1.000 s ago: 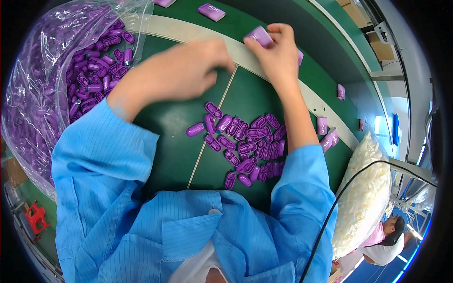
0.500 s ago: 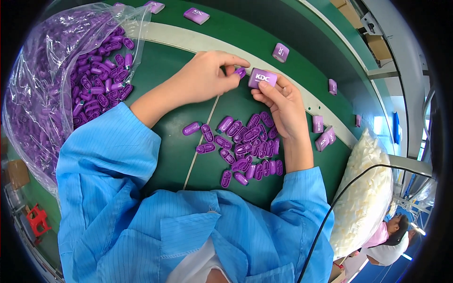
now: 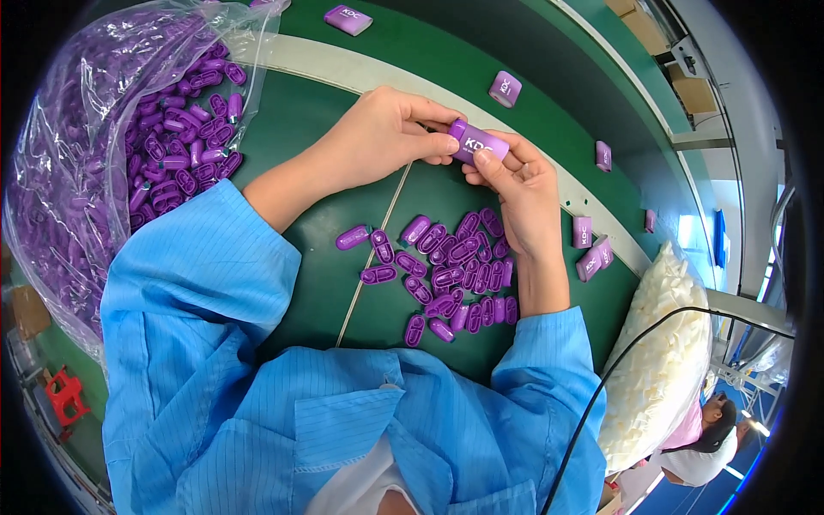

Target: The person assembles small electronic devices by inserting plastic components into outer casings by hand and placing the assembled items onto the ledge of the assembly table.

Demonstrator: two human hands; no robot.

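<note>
Above the green work surface, my right hand (image 3: 522, 178) is closed round a small purple case (image 3: 482, 146) with white lettering on its face. My left hand (image 3: 396, 129) pinches an oval purple cap (image 3: 457, 129) against the left end of that case. Fingertips partly hide the cap, so I cannot tell whether it is fully seated. Below the hands lies a loose pile of purple caps (image 3: 447, 277), many with their hollow side up. A large clear plastic bag (image 3: 64, 184) full of more such caps stands at the left.
Several purple cases (image 3: 348, 20) lie spread along the curved green belt (image 3: 429, 51) beyond a pale rim (image 3: 330, 70). A bag of cream-coloured pieces (image 3: 661, 369) stands at the right, with a black cable (image 3: 631, 352) across it. A red stool (image 3: 66, 395) and another person (image 3: 708, 433) are farther off.
My left hand has brought the cap to the right, from just apart to against the case's left end. The case has tilted slightly. Cases at the far side of the belt have shifted left.
</note>
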